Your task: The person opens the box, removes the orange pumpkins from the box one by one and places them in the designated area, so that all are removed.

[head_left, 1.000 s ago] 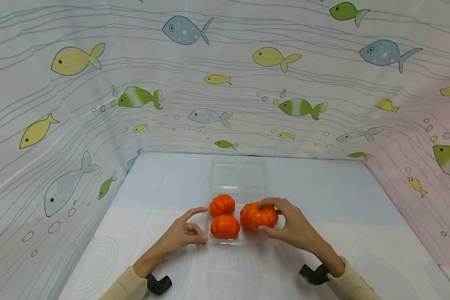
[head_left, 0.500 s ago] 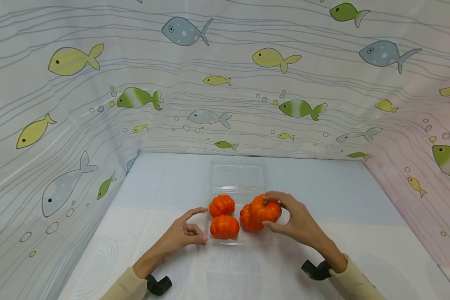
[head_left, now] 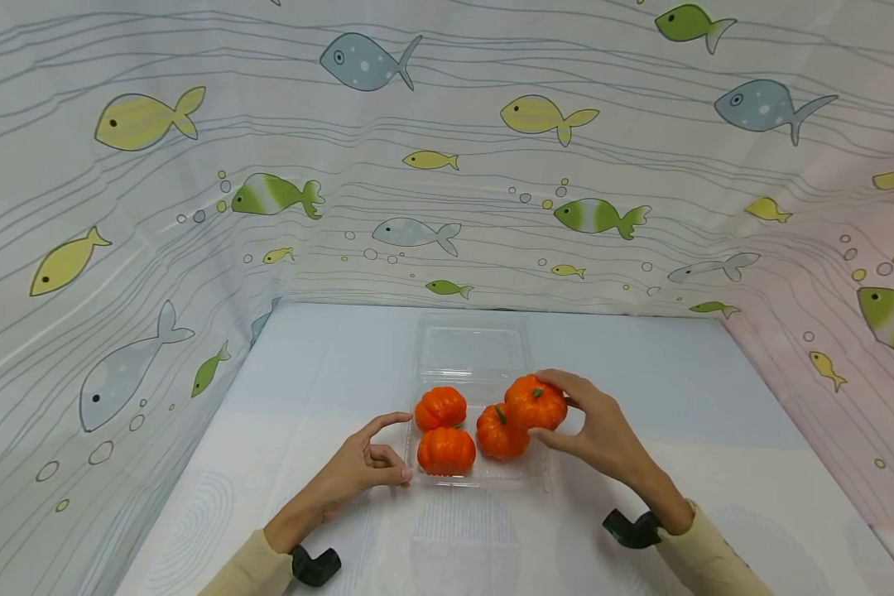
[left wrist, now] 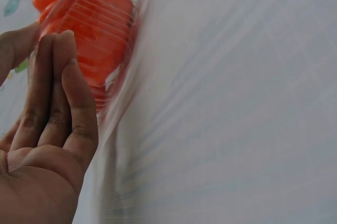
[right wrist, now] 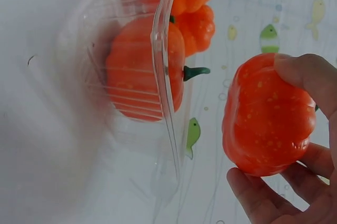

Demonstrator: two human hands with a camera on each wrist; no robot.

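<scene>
One orange pumpkin (head_left: pixel 534 404) sits in the right hand (head_left: pixel 594 429), held above the rim of a clear plastic box (head_left: pixel 517 475), stem upward. The grasp is a side one: thumb on the near side, fingers curled round the far side, palm turned toward the pumpkin. The right wrist view shows a gap between it and the box wall.

Below it, inside the box, on the right: a pumpkin with a green stem (head_left: pixel 502 439). On the left, two more, touching: a far pumpkin (head_left: pixel 441 407) and a near pumpkin (head_left: pixel 446 453). Lid (head_left: pixel 473 348) open, lying away from the person.

Left hand (head_left: pixel 359 465) at the box's left side, released, holding no pumpkin; index stretched to the rim, thumb low by the near corner, the others bent between. Cannot tell how firmly the fingertips press.

Forearms angle in from both sides; black wrist bands, pale sleeves. Pale tabletop (head_left: pixel 328 356); fish-print cloth (head_left: pixel 484 116) behind.
</scene>
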